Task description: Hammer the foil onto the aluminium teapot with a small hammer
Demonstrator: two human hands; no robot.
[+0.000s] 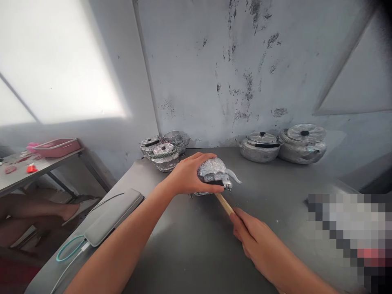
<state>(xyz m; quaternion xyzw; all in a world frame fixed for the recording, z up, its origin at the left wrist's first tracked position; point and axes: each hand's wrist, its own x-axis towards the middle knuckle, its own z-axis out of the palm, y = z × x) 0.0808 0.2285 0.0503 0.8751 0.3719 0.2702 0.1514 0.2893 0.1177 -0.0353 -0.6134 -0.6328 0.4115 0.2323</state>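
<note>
A silvery metal pot or kettle with a curved spout on its right lies tilted above the grey table. My left hand is wrapped round its left side and a black handle part. Below and to the right, my right hand is closed on a light wooden stick. The stick's upper end meets the underside of the pot, where its tip is hidden.
Small silvery pots stand at the back left, two larger lidded pots at the back right. A grey case with cables lies left. Beyond, a side table holds a pink basket; a person's legs show below.
</note>
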